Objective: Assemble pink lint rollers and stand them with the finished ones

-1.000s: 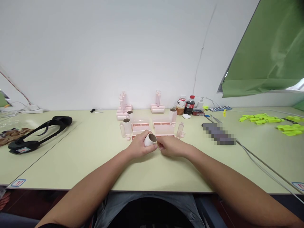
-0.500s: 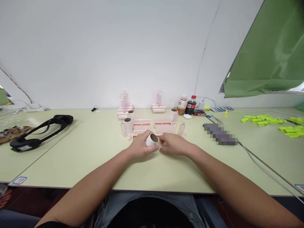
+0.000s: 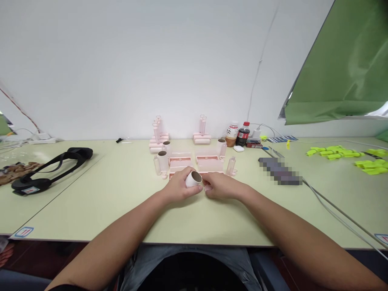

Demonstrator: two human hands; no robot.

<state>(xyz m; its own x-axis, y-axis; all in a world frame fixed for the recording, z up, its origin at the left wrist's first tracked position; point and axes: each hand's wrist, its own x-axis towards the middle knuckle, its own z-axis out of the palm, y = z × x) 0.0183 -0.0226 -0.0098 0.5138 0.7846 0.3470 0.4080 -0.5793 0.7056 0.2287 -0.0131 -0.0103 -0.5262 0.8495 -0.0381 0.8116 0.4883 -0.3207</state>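
Observation:
My left hand (image 3: 178, 186) is wrapped round a white sticky-paper roll (image 3: 190, 182) with a brown cardboard core, tilted so its open end faces me. Close against the roll's right side is my right hand (image 3: 220, 186), its fingers curled and pinched together; what they hold, if anything, is hidden. Just beyond the hands lie pink lint roller cases (image 3: 209, 159) with clear covers, partly hidden by the fingers. More white rolls (image 3: 163, 161) stand upright at the left and right of the cases. Clear-and-pink handles (image 3: 230, 165) stand beside them.
Assembled pink lint rollers (image 3: 202, 135) stand against the wall. Right of them are a juice bottle (image 3: 232, 135) and a cola bottle (image 3: 243, 135). A blurred dark object (image 3: 280, 171), cables and yellow-green bundles (image 3: 336, 152) lie right; a black headset (image 3: 51, 169) lies left.
My right hand's fingers have shifted slightly beside the roll, the thumb drawing in a little. The left hand keeps its hold on the roll.

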